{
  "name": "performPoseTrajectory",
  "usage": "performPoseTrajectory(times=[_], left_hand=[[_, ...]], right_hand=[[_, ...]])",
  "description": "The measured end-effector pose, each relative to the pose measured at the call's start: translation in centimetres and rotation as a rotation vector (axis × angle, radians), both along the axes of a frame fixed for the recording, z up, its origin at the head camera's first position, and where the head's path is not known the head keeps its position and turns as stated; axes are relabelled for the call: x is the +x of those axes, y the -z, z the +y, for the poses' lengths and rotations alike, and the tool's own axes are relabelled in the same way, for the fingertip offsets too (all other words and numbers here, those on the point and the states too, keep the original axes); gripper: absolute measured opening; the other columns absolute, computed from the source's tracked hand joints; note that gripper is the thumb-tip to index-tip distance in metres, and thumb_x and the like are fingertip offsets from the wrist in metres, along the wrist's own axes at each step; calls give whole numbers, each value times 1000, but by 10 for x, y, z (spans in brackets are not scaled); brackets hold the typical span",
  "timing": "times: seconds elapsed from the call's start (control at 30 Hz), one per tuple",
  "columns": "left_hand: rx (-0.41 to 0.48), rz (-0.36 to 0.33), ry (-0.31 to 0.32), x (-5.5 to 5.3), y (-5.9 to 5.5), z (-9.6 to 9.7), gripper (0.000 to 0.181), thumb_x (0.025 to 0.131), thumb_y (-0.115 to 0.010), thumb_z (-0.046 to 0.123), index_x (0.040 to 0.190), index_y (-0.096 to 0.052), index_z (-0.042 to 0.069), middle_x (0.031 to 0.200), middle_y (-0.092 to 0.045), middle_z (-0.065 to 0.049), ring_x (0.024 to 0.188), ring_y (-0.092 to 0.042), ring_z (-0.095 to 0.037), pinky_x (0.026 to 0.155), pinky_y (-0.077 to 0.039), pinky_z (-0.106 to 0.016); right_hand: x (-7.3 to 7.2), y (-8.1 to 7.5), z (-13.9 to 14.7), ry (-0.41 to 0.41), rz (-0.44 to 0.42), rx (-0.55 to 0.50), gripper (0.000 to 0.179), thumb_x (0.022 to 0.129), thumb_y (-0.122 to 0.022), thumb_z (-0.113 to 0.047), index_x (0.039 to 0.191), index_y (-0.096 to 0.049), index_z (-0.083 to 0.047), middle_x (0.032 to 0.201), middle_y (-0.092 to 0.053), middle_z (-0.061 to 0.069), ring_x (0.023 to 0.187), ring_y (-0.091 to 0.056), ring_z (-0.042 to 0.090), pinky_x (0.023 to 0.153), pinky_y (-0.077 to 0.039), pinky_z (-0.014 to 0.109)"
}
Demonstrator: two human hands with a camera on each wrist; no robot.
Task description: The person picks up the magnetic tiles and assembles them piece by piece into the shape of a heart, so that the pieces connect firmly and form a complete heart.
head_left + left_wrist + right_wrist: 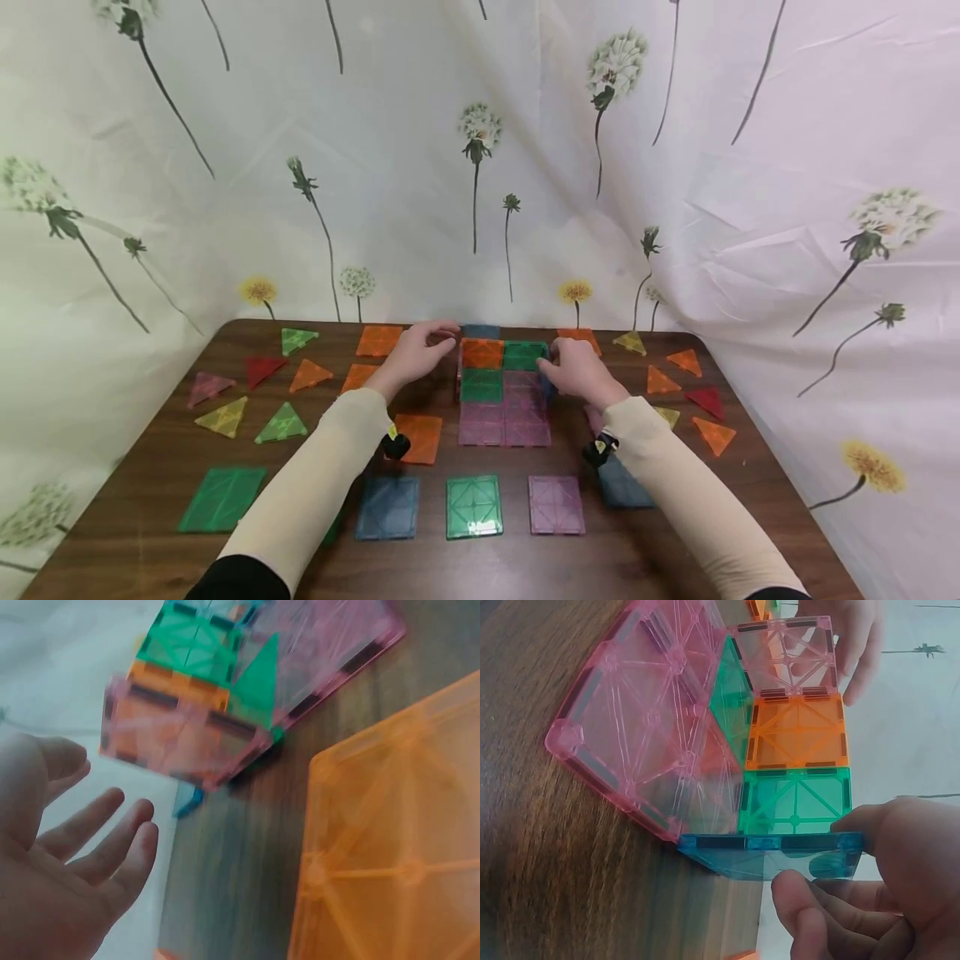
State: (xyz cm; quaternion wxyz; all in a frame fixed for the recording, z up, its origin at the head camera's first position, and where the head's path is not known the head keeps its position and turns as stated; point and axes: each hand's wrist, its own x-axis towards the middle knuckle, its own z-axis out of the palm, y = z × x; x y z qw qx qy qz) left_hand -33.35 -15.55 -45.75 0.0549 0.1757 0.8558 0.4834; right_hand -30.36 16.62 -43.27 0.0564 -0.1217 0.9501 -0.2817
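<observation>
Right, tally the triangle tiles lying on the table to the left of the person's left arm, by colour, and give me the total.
Green triangles: 2
Yellow triangle: 1
Pink triangle: 1
Red triangle: 1
Orange triangle: 1
Total: 6

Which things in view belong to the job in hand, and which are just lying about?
In the job:
- right hand, pinching the blue tile
- left hand, beside the upright pink tile
- upright orange tile
- upright green tiles
- pink base tiles

Lying about, possibly spares:
- loose triangles
- loose squares in green, blue, orange and purple
</observation>
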Motion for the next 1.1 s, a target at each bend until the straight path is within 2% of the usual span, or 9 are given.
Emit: performPoseTrajectory(times=[0.13, 0.27, 0.37, 0.5, 0.6, 0.73, 0.83, 0.93, 1.1], left_hand=[[64, -43, -34, -14, 6, -6, 36, 112, -53, 21, 145, -60, 9, 139, -62, -21, 118, -64, -40, 95, -56, -52], [29, 16, -70, -23, 12, -12, 34, 110, -56, 16, 141, -62, 6, 138, -63, -22, 121, -62, -38, 101, -52, -54], [-52, 93, -116, -29, 19, -23, 32, 108, -58, 12, 138, -64, 3, 137, -64, -21, 123, -62, -38, 103, -50, -56], [-206, 157, -229, -36, 29, -46, 34, 104, -63, 12, 136, -66, 1, 138, -63, -24, 125, -59, -45, 101, -49, -60], [-360, 131, -313, -38, 33, -61, 43, 102, -68, 19, 142, -62, 3, 147, -54, -27, 132, -48, -51, 103, -45, -66], [-494, 45, -340, -40, 36, -71, 59, 103, -68, 30, 153, -51, 5, 155, -41, -31, 137, -38, -56, 105, -40, -71], [-505, 23, -321, -41, 36, -73, 66, 103, -67, 32, 157, -44, 1, 155, -41, -34, 136, -40, -57, 106, -41, -70], [-492, 36, -310, -42, 34, -72, 70, 102, -70, 29, 156, -42, -3, 153, -44, -34, 136, -43, -56, 108, -43, -67], [-429, 48, -324, -42, 31, -71, 73, 98, -75, 21, 157, -41, -3, 156, -39, -34, 142, -37, -55, 111, -39, -68]], right_hand=[[0, 3, 2, 6, -6, -12, 24, 105, -65, -31, 103, -66, -8, 62, -65, 4, 56, -68, 28, 54, -52, 35], [1, 4, 1, 13, -9, -18, 24, 105, -66, -33, 104, -67, -9, 62, -66, 4, 54, -67, 24, 54, -53, 36], [2, 3, 2, 11, -14, -13, 25, 105, -66, -33, 106, -67, -8, 63, -66, 4, 53, -64, 21, 54, -53, 35], [1, 2, 4, 10, -8, -5, 26, 105, -66, -33, 107, -68, -7, 67, -66, 2, 54, -63, 19, 55, -53, 34], [-1, 3, 5, 9, 3, 4, 25, 104, -67, -33, 106, -68, -8, 69, -67, 1, 55, -64, 18, 55, -53, 34], [0, 4, 5, 7, 11, 18, 26, 104, -67, -34, 108, -68, -8, 68, -67, 1, 55, -63, 17, 56, -53, 34], [0, 3, 5, 4, 17, 27, 27, 104, -67, -35, 108, -68, -9, 66, -65, 2, 55, -63, 18, 56, -52, 34], [1, 2, 5, 8, 24, 28, 27, 104, -67, -35, 107, -68, -9, 64, -64, 2, 55, -63, 17, 55, -52, 34], [1, 3, 5, 12, 30, 31, 27, 104, -67, -36, 108, -68, -9, 65, -64, 1, 56, -62, 17, 55, -51, 34]])
